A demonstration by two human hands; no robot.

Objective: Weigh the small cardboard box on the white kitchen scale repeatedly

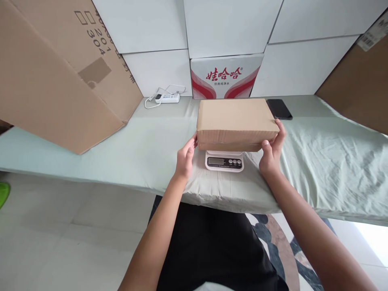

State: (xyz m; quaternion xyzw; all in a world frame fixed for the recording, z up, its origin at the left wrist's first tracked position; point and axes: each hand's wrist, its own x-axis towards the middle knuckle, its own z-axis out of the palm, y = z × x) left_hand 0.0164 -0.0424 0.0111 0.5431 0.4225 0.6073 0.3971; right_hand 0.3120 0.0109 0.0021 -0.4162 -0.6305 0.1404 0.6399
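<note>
A brown cardboard box (238,117) is over a small white kitchen scale (224,166), covering most of its platform. I cannot tell whether it rests fully on the scale. My left hand (185,158) is at the box's left side, its fingers partly hidden behind the near left corner. My right hand (273,149) grips the near right corner, thumb on the front face and fingers along the right side. The scale's display and several buttons face me below the box; no reading can be made out.
A large carton (66,72) stands at left, another (360,76) at right. Behind are white boxes and a red-and-white water carton (227,76). A black phone (279,109) and a white power strip with cable (167,98) lie on the cloth-covered table (151,153).
</note>
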